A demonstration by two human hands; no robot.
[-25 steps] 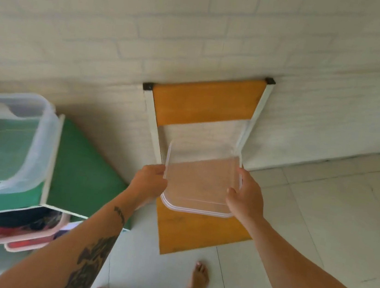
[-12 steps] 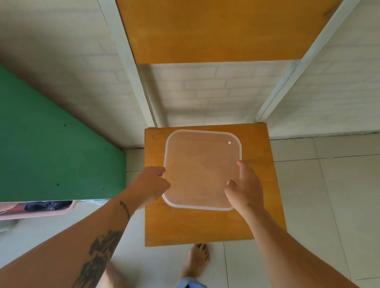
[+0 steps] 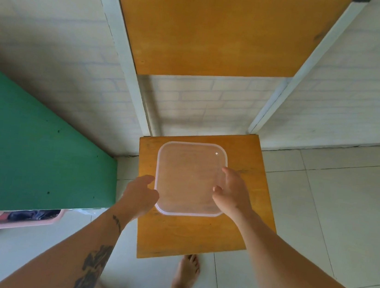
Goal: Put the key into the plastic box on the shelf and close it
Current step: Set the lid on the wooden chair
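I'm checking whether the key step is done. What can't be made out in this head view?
- The key: not visible; the cloudy plastic box shows nothing clearly inside.
- Left hand grip: fingertips hidden behind the box edge.
- Right hand: resting or pressing on top, unclear.
- Pink bin: mostly hidden under the green shelf.

A clear plastic box (image 3: 189, 177) is sitting on the lower orange shelf (image 3: 196, 236), taking up the back half of the board. The front strip of the shelf is lying bare. The left hand (image 3: 140, 191) is resting against the box's left edge, and the right hand (image 3: 232, 193) is lying over its right side. Two white posts (image 3: 124, 50) are rising at the shelf's back corners, narrowing the sides. An upper orange shelf (image 3: 218, 29) is hanging overhead. A green board (image 3: 28, 137) is blocking the left. Open tiled floor (image 3: 334, 199) is lying on the right.
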